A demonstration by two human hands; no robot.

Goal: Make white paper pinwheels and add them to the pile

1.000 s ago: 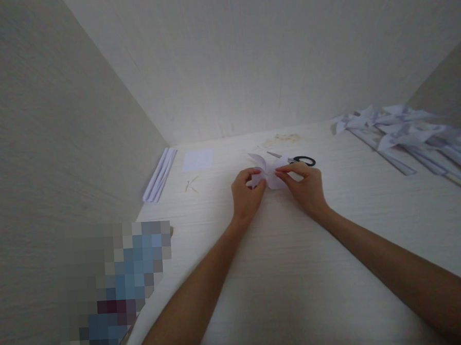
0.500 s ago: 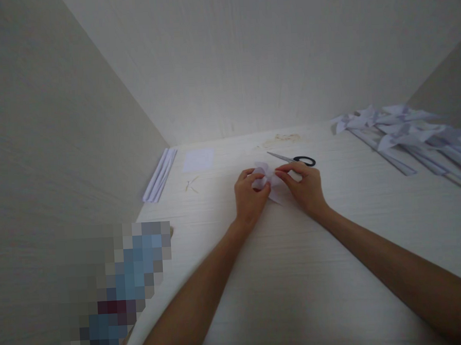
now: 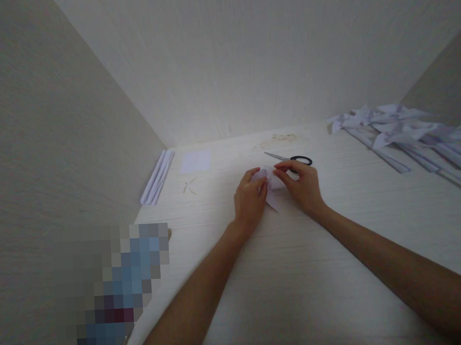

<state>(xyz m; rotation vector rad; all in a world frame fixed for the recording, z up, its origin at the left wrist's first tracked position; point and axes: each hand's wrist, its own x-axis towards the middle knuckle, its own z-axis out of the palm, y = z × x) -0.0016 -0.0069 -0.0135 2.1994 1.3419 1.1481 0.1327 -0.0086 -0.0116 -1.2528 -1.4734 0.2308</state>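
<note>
Near the middle of the frame, the left hand (image 3: 249, 200) and the right hand (image 3: 303, 186) meet over a small folded white paper piece (image 3: 270, 187) — both sets of fingers pinched narrow on it, just above the pale wooden table (image 3: 297, 272). Black-handled scissors (image 3: 291, 159) lie just behind the right hand. Folded paper pinwheels (image 3: 402, 130) are piled at the upper right; paper strips (image 3: 155, 177) and a white paper square (image 3: 196, 161) lie left of centre.
</note>
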